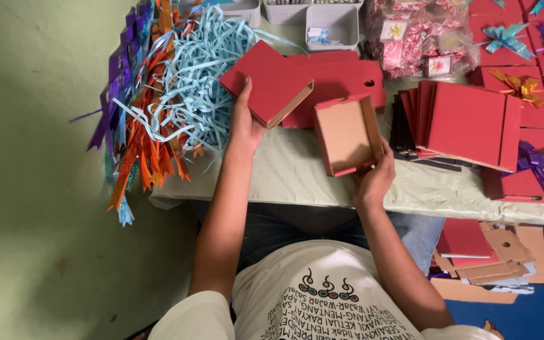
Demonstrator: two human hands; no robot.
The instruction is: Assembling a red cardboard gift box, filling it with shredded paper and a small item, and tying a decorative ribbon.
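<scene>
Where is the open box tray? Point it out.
In the head view, the open box tray sits just right of centre, held by the right hand, beside the red lid in the left hand.

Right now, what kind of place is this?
Probably a home craft table where gift boxes get put together. The left hand holds a red box lid, the right hand an open box tray. Ribbon strips lie piled alongside, and finished boxes with bows sit stacked nearby.
</scene>
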